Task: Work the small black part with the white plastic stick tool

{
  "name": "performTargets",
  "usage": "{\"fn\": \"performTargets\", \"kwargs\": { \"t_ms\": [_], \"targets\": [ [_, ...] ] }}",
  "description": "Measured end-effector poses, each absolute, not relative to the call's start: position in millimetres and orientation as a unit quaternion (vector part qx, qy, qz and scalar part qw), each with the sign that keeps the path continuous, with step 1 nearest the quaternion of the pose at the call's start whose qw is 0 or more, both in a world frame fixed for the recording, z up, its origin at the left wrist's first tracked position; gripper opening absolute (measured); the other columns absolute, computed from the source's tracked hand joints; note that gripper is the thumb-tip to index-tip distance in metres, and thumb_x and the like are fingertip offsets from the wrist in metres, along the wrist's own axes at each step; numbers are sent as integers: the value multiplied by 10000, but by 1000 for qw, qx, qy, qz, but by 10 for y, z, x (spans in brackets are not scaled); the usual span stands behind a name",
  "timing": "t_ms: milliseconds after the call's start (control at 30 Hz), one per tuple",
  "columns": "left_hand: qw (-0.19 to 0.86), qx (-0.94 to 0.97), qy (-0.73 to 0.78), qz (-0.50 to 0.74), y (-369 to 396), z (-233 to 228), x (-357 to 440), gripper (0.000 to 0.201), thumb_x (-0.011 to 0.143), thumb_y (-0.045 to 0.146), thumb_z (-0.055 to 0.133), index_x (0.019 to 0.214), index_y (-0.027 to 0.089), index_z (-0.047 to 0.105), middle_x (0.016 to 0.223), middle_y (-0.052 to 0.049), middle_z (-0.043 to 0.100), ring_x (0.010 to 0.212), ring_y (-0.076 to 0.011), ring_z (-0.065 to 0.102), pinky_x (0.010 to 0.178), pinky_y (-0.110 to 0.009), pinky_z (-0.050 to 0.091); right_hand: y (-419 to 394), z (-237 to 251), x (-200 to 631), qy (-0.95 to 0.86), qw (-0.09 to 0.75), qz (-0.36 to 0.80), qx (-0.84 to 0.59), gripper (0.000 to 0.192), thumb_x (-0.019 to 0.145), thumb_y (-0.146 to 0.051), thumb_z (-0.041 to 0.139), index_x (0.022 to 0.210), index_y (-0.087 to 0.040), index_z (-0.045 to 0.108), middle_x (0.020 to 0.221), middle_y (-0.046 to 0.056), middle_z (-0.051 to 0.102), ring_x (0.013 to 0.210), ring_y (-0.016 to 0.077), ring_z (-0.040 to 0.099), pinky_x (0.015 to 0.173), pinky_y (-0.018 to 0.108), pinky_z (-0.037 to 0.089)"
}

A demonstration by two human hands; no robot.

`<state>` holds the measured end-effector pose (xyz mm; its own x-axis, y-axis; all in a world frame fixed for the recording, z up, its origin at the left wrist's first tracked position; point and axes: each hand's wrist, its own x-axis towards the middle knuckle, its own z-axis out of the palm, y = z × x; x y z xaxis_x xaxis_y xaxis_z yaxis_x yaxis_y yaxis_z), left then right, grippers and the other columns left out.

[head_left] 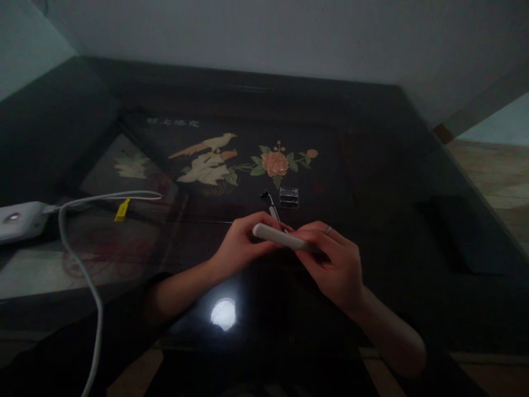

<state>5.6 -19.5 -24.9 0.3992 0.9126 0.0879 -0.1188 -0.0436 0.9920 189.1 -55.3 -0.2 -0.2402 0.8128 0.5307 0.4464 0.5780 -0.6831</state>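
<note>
Both hands grip 1 white stick (281,238) above the dark bench (372,165), left hand (239,245) fingers clenched on its near end, right hand (334,264) on the other, seemingly mid-assembly; next, careful alignment with the small tool (270,205) beyond.

A short row of pale characters (172,122) is painted on the dark tabletop (372,165), beyond the hands and to their left; they cannot be read.

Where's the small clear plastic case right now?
The small clear plastic case lies on the dark table just beyond the hands, below the painted flower and right of a small black-tipped tool.
</note>
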Motion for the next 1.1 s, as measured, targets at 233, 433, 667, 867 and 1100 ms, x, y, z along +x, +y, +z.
{"fn": "performTargets", "kwargs": {
  "t_ms": [233,433,667,867,1100],
  "targets": [
    [619,538,353,451,-162,-308,97,254,711,213,821,908,156,671,860,-44,745,778,-164,713,669,-234,569,-508,-5,2002,-713,462,216,-481,141,808,-63,721,822,-201,694,794,-5,714,734,142,678,673,232,535],
    [638,518,360,442,-165,-291,97,184,704,199,826,839,151,711,805,-27,750,728,-152,714,697,-250,585,-470,-29,2037,-713,455,226,-482,157,777,-53,754,830,-193,709,786,-8,741,686,141,678,634,235,526],
    [679,470,330,456,-191,-256,100,220,699,168,839,840,152,671,780,-6,726,684,-112,687,656,-196,557,-463,-37,2044,-680,459,294,-491,140,785,-72,749,829,-202,720,792,-12,717,721,150,672,657,259,519],
    [779,400,254,410,-177,-280,114,297,692,279,869,805,145,629,875,-36,740,681,-99,663,651,-192,535,-480,-33,1995,-638,479,360,-483,127,762,-98,776,805,-211,738,745,-28,661,671,124,615,608,238,483],
    [814,377,249,365,-195,-254,108,349,650,361,890,761,147,637,884,-45,719,779,-143,658,719,-249,529,-475,-8,1977,-633,473,384,-478,75,764,-166,788,802,-223,758,732,-20,661,647,127,594,586,250,469]
  ]
}}
